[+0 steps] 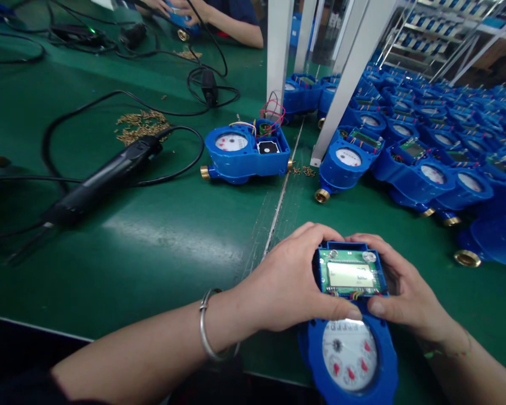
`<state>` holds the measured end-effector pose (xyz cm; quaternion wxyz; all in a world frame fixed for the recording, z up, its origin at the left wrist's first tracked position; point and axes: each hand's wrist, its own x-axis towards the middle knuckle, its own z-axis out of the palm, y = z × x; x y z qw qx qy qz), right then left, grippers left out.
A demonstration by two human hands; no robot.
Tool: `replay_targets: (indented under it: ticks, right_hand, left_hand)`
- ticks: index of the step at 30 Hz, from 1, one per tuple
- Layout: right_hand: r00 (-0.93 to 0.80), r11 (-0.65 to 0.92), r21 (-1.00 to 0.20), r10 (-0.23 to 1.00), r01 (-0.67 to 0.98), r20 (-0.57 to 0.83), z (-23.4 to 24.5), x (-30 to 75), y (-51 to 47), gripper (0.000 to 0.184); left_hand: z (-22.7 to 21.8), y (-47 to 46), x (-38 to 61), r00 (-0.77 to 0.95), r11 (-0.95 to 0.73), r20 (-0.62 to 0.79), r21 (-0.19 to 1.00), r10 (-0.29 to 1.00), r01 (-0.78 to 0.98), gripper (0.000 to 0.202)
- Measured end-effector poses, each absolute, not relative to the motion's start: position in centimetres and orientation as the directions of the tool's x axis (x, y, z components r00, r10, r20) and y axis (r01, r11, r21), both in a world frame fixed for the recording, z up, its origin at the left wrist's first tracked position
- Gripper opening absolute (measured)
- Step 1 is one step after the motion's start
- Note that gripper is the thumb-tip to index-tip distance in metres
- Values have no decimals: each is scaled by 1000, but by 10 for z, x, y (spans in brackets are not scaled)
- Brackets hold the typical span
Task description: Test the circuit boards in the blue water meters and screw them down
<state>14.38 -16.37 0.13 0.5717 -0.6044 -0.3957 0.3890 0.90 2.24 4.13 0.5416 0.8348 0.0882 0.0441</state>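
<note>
Well, the left hand (284, 281), a silver bangle (206, 326) at its wrist, curves around one side of a blue water meter (348, 360), its thumb pressed to the lower edge of a green circuit board (349, 273) with an LCD panel. The right hand (405, 287) cups the other side, its thumb almost meeting the left one, so the two hands close on the meter's housing. The meter sits at 6 o'clock, dial up, long axis running roughly to 12 o'clock.

Across the green workbench (152, 264), one black electric screwdriver (101, 185) lies at 9 o'clock, one pile of brass screws (141, 126) at 10, a co-worker's two hands (168, 7) at 11, and one separate open meter (244, 152) just below them. Dozens of packed blue meters (430, 174) fill 1 to 3 o'clock.
</note>
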Motion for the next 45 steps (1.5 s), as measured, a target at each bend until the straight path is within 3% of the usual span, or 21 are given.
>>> replay_targets:
  ticks: [6,11,15,20,27,38,41,45]
  right_hand:
    - [392,-36,-997,920,64,-8,1,143,-164,61]
    - [402,-10,-993,915,113,37,0,142,-164,59]
    - [412,-1,-992,910,127,52,2,143,-162,59]
    - [411,-34,-999,912,38,-16,5,145,-163,65]
    - [420,-20,-1000,907,4,-17,5,144,-162,66]
    - [435,-11,-988,899,152,56,5,148,-152,69]
    - [409,9,-988,910,155,73,4,150,-149,76]
    - [316,6,-999,949,42,19,7,152,-150,85]
  left_hand:
    - [41,24,7,987,-381,-19,921,162,80,72]
    - [37,13,6,954,-420,66,905,292,66,84]
    - [38,5,6,937,-478,122,877,326,52,69]
    - [42,5,6,939,-459,94,885,331,74,55]
    - [41,6,7,944,-492,91,867,318,83,55]
    - [51,21,11,948,-749,267,661,176,-47,51]
    - [50,26,11,942,-731,277,681,192,-51,54]
    - [42,31,9,933,-686,256,728,252,-15,55]
